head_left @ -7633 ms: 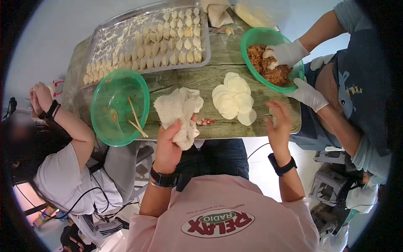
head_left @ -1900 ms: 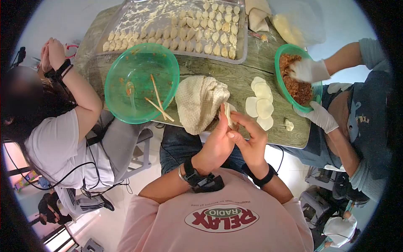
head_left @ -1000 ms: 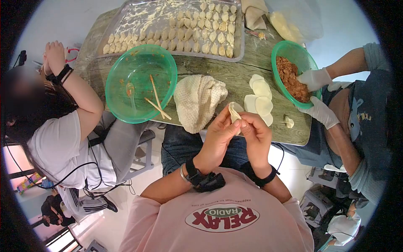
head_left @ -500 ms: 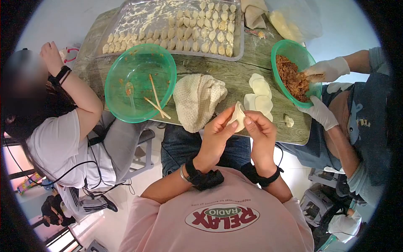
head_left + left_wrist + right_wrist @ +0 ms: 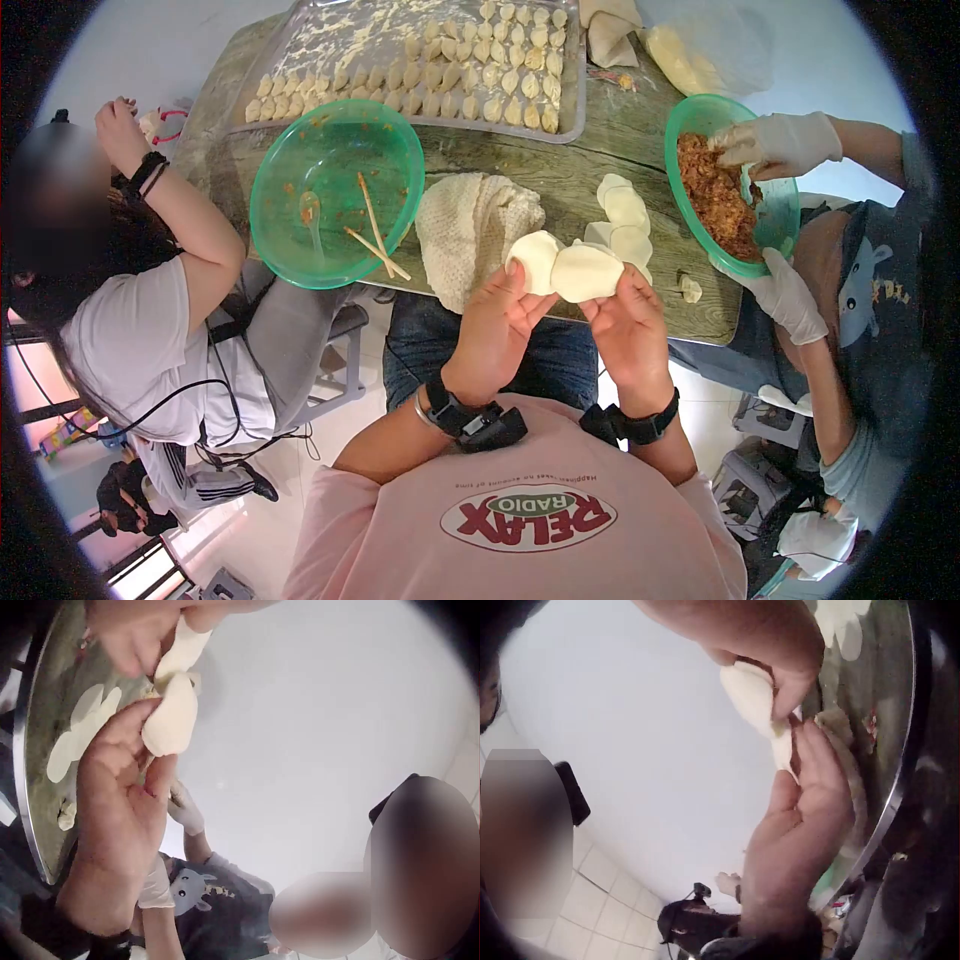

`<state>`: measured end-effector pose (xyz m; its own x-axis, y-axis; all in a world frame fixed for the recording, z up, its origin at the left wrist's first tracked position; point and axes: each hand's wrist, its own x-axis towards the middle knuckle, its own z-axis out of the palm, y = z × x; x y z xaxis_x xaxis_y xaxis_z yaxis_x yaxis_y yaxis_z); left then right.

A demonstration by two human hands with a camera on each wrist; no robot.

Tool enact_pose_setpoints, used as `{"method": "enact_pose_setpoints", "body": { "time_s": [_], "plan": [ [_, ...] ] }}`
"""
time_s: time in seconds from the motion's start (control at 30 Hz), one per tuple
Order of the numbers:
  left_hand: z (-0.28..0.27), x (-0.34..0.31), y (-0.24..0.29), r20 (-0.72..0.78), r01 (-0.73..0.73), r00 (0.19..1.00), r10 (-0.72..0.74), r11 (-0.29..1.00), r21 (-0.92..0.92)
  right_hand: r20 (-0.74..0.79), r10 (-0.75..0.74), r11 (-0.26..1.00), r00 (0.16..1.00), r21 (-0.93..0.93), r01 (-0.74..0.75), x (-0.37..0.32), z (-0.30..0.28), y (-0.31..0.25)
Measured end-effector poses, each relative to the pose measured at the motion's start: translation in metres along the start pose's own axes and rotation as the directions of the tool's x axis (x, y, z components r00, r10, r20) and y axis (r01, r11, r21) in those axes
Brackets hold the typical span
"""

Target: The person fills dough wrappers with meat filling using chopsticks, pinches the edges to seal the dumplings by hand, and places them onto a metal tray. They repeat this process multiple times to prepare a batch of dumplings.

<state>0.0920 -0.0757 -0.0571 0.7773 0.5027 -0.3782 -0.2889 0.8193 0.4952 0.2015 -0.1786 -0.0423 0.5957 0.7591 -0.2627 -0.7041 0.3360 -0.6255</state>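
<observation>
My left hand pinches a pale round dough wrapper between thumb and fingers. A second wrapper, its near edge overlapping or touching the first, is gripped by my right hand. Both wrappers are raised above the table's front edge. From the left wrist, my right hand shows with its wrapper bulging forward. The right wrist view shows my left hand around the thin edge of its wrapper. More wrappers lie overlapping on the table beyond my right hand.
A white cloth lies beside a green bowl with chopsticks. Behind stands a tray of dumplings. At right, another person's gloved hands are at a bowl of filling. A small dough piece sits near the edge.
The folded dough between my hands has parted into two flat wrappers, one in each hand. My hands show more palm. The other person's bowl has shifted slightly right.
</observation>
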Motion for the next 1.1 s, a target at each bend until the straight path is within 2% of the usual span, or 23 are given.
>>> {"method": "enact_pose_setpoints", "body": {
  "time_s": [0.03, 0.07, 0.13, 0.17, 0.27, 0.3, 0.33, 0.37, 0.4, 0.43, 0.47, 0.5, 0.57, 0.6, 0.63, 0.7, 0.73, 0.8, 0.83, 0.9, 1.03, 1.1],
  "plan": [
    [-0.001, 0.000, 0.001, -0.004, 0.010, 1.000, -0.011, 0.998, -0.061, -0.007, 0.044, 0.994, 0.999, 0.096, -0.043, -0.001, 0.002, -0.002],
    [-0.001, 0.000, 0.003, -0.008, 0.021, 1.000, -0.022, 0.992, -0.121, -0.007, 0.044, 0.995, 0.999, 0.095, -0.043, -0.001, 0.002, -0.003],
    [-0.006, -0.002, 0.007, -0.007, 0.011, 1.000, -0.012, 0.993, -0.118, -0.033, 0.082, 0.960, 0.996, 0.272, -0.070, -0.002, -0.002, -0.006],
    [-0.008, -0.003, 0.009, -0.008, 0.002, 1.000, -0.003, 0.993, -0.115, -0.032, 0.081, 0.960, 0.996, 0.272, -0.069, -0.003, -0.002, -0.008],
    [-0.007, -0.008, 0.015, 0.047, -0.010, 0.999, 0.011, 1.000, -0.026, -0.049, 0.048, 0.968, 0.998, 0.248, -0.034, -0.004, -0.003, -0.010],
    [-0.008, -0.010, 0.016, 0.048, -0.010, 0.999, 0.011, 1.000, -0.026, -0.021, 0.014, 0.993, 1.000, 0.120, -0.012, -0.004, -0.005, -0.009],
    [-0.008, -0.013, 0.015, 0.070, -0.011, 0.998, 0.007, 0.998, 0.055, 0.011, -0.015, 1.000, 1.000, -0.009, 0.015, -0.005, -0.007, -0.008],
    [-0.009, -0.015, 0.016, 0.093, -0.015, 0.996, 0.002, 0.991, 0.135, 0.012, -0.015, 1.000, 1.000, -0.010, 0.015, -0.006, -0.008, -0.005],
    [-0.007, -0.018, 0.018, 0.093, -0.016, 0.996, 0.003, 0.991, 0.135, -0.043, 0.021, 0.995, 0.999, -0.099, -0.025, -0.006, -0.009, -0.002],
    [-0.002, -0.021, 0.023, 0.173, 0.042, 0.983, -0.061, 0.993, 0.114, -0.100, 0.052, 0.980, 0.994, -0.184, -0.070, -0.006, -0.009, 0.000],
    [0.000, -0.024, 0.025, 0.253, 0.100, 0.960, -0.122, 0.990, 0.098, -0.093, 0.062, 0.983, 0.994, -0.164, -0.077, -0.007, -0.006, 0.003],
    [-0.001, -0.024, 0.025, 0.253, 0.096, 0.960, -0.119, 0.990, 0.099, -0.089, 0.063, 0.983, 0.994, -0.164, -0.077, -0.008, -0.004, 0.006],
    [-0.004, -0.022, 0.023, 0.192, 0.098, 0.966, -0.172, 0.933, 0.345, -0.047, 0.125, 0.988, 0.991, -0.088, -0.129, -0.012, -0.001, 0.010],
    [0.004, -0.023, 0.025, 0.166, 0.029, 0.980, -0.113, 0.897, 0.441, 0.042, 0.175, 0.982, 0.984, -0.080, -0.172, -0.013, -0.006, 0.013],
    [0.003, -0.022, 0.023, 0.167, 0.027, 0.980, -0.112, 0.897, 0.442, 0.043, 0.174, 0.982, 0.984, -0.079, -0.170, -0.016, -0.009, 0.014],
    [-0.001, -0.020, 0.018, 0.230, -0.208, 0.970, 0.074, 0.743, 0.636, 0.142, 0.222, 0.975, 0.965, -0.056, -0.216, -0.020, -0.008, 0.017],
    [0.001, -0.020, 0.017, 0.231, -0.211, 0.970, 0.077, 0.740, 0.639, 0.147, 0.220, 0.975, 0.964, -0.054, -0.215, -0.023, -0.009, 0.017],
    [0.004, -0.024, 0.023, 0.379, -0.459, 0.886, 0.267, 0.392, 0.797, 0.081, 0.194, 0.973, 0.978, -0.142, -0.181, -0.026, -0.008, 0.019],
    [0.007, -0.026, 0.024, 0.374, -0.459, 0.885, 0.278, 0.381, 0.802, 0.096, 0.201, 0.972, 0.975, -0.139, -0.187, -0.027, -0.010, 0.020],
    [0.011, -0.029, 0.025, 0.433, -0.537, 0.816, 0.384, 0.223, 0.814, 0.097, 0.179, 0.977, 0.979, -0.132, -0.165, -0.028, -0.017, 0.021],
    [0.012, -0.034, 0.024, 0.444, -0.537, 0.801, 0.401, 0.157, 0.829, 0.090, 0.171, 0.980, 0.981, -0.123, -0.159, -0.031, -0.009, 0.023],
    [0.014, -0.039, 0.027, 0.437, -0.523, 0.819, 0.372, 0.172, 0.835, 0.120, 0.202, 0.976, 0.972, -0.104, -0.190, -0.030, -0.013, 0.027]
  ]
}}
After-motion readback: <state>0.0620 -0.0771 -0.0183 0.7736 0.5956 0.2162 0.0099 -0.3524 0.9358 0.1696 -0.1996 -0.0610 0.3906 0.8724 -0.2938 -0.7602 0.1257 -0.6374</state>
